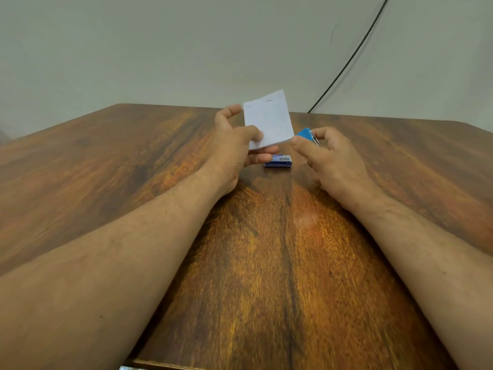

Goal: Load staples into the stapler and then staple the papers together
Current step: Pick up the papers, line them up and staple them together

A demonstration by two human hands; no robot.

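My left hand (234, 145) pinches a small stack of white papers (269, 118) by its lower left corner, holding it tilted above the table. My right hand (328, 158) grips a small blue stapler (306, 134) with a metal part showing, its tip at the papers' lower right corner. Fingers cover most of the stapler. A small blue and white staple box (278, 161) lies flat on the wooden table (266, 249) just below the papers, between my hands.
The table's far edge meets a plain pale wall. A thin black cable (352, 57) runs down the wall to the table's back edge at the right. A pale strip shows at the near table edge.
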